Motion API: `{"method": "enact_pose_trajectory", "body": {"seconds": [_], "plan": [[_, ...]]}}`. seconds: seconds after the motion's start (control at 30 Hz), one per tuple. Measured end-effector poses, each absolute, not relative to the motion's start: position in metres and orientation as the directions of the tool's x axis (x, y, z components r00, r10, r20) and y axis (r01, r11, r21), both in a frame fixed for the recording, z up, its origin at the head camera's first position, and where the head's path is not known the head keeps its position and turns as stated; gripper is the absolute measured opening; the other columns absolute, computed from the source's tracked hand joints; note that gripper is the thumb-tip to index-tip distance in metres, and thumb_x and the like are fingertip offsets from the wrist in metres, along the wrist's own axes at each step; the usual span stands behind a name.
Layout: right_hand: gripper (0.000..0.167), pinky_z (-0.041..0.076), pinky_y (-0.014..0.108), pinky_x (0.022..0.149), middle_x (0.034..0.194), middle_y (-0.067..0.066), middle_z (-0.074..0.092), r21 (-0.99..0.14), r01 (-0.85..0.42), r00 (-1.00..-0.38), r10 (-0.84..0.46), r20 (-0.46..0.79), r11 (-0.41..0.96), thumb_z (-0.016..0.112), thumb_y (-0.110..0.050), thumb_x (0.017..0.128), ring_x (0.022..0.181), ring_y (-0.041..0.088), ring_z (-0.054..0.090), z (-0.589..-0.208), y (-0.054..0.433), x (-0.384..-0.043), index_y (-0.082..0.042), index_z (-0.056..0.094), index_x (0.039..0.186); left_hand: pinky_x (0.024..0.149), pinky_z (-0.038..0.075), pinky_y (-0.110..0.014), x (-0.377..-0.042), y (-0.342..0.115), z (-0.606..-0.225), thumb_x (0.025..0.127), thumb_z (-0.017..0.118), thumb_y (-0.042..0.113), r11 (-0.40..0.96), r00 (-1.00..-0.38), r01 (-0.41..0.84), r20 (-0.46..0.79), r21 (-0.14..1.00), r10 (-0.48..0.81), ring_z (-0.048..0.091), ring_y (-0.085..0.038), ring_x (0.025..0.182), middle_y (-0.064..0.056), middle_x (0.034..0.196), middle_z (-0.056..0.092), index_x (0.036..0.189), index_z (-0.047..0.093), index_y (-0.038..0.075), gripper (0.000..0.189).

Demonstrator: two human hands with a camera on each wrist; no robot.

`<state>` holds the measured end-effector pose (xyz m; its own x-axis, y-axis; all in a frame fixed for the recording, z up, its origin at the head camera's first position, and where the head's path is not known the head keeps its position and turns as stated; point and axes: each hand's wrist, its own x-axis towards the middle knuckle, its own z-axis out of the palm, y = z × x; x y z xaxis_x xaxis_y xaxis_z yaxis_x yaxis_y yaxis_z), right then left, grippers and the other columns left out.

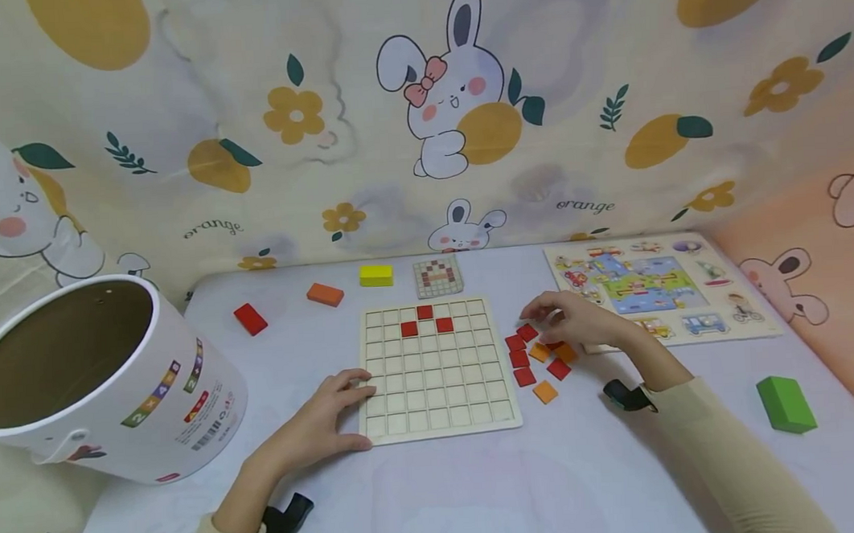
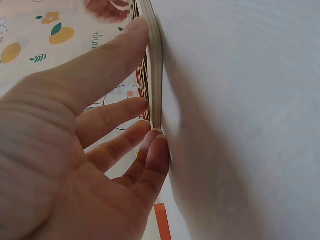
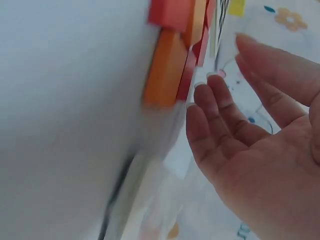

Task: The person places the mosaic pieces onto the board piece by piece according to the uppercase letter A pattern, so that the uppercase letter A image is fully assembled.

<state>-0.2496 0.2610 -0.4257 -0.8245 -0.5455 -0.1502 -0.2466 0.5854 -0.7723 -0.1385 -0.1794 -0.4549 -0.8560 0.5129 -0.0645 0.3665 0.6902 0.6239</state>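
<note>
A pale square grid board point(image 1: 437, 395) lies flat on the white table, three red tiles point(image 1: 425, 312) set near its top edge. My left hand point(image 1: 326, 421) rests against the board's left side; in the left wrist view its thumb and fingertips touch the board's edge point(image 2: 156, 75). Right of the board lie several loose red tiles point(image 1: 522, 377) and orange tiles point(image 1: 545, 391). Over the far side of this pile hovers my right hand point(image 1: 571, 320), fingers loosely bent. The right wrist view shows nothing between its fingers, with an orange tile point(image 3: 165, 70) near the fingertips.
Behind the board lie a small pattern card point(image 1: 438, 276), a yellow block point(image 1: 376, 275), an orange block point(image 1: 325, 294) and a red block point(image 1: 251, 318). A white bucket point(image 1: 210, 423) stands at left. A picture puzzle point(image 1: 739, 282) and a green block point(image 1: 786, 404) are at right.
</note>
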Motion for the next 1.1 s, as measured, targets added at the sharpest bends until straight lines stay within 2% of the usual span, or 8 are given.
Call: {"method": "enact_pose_trajectory", "body": {"seconds": [0.17,0.3,0.63,0.8,0.93,1.1], "plan": [[0.039,0.048,0.045,0.092,0.111,0.015,0.06,-0.745,-0.305,-0.824,-0.556,-0.106,0.593,0.065,0.013,0.083,0.102,0.031,0.051,-0.428,0.271,-0.239,0.003,0.064,0.12,0.109,0.038,-0.053,-0.138,-0.179,-0.453,0.077,0.087,0.03,0.692,-0.857,0.365,-0.065,0.623,0.511,0.037,-0.033,0.138,-0.007,0.151,0.04,0.141,0.057,0.008,0.074],[0.041,0.048,0.042,0.089,0.108,0.014,0.058,-0.735,-0.327,-0.824,-0.56,-0.087,0.595,0.066,0.015,0.081,0.098,0.03,0.051,-0.431,0.269,-0.235,0.004,0.063,0.12,0.109,0.038,-0.053,-0.138,-0.178,-0.452,0.077,0.087,0.03,0.696,-0.86,0.363,-0.065,0.619,0.507,0.037,-0.033,0.138,-0.008,0.151,0.041,0.14,0.057,0.008,0.074],[0.032,0.051,0.034,0.081,0.108,0.013,0.062,-0.742,-0.312,-0.835,-0.544,-0.085,0.594,0.074,0.006,0.083,0.095,0.029,0.056,-0.435,0.263,-0.233,0.002,0.064,0.113,0.11,0.037,-0.052,-0.138,-0.176,-0.451,0.076,0.088,0.027,0.693,-0.857,0.363,-0.068,0.623,0.511,0.037,-0.033,0.139,-0.008,0.151,0.041,0.14,0.057,0.006,0.074],[0.028,0.052,0.031,0.081,0.106,0.01,0.063,-0.731,-0.283,-0.842,-0.526,-0.12,0.621,0.073,0.004,0.085,0.093,0.027,0.055,-0.437,0.261,-0.234,0.0,0.064,0.112,0.11,0.037,-0.053,-0.138,-0.177,-0.452,0.076,0.088,0.027,0.692,-0.857,0.366,-0.064,0.622,0.511,0.037,-0.034,0.138,-0.008,0.151,0.041,0.14,0.057,0.006,0.074],[0.024,0.052,0.031,0.082,0.101,0.007,0.062,-0.706,-0.27,-0.855,-0.5,-0.136,0.655,0.073,0.004,0.086,0.091,0.025,0.056,-0.438,0.259,-0.235,-0.002,0.064,0.107,0.11,0.037,-0.053,-0.137,-0.177,-0.452,0.075,0.088,0.027,0.692,-0.858,0.365,-0.064,0.623,0.51,0.037,-0.034,0.138,-0.009,0.151,0.041,0.14,0.057,0.006,0.074],[0.022,0.052,0.03,0.079,0.096,0.007,0.061,-0.692,-0.27,-0.863,-0.487,-0.135,0.67,0.075,0.004,0.085,0.086,0.023,0.055,-0.439,0.259,-0.235,-0.001,0.063,0.102,0.11,0.037,-0.054,-0.138,-0.177,-0.452,0.076,0.088,0.027,0.69,-0.856,0.368,-0.063,0.623,0.513,0.037,-0.034,0.138,-0.009,0.151,0.041,0.14,0.057,0.006,0.074]]}}
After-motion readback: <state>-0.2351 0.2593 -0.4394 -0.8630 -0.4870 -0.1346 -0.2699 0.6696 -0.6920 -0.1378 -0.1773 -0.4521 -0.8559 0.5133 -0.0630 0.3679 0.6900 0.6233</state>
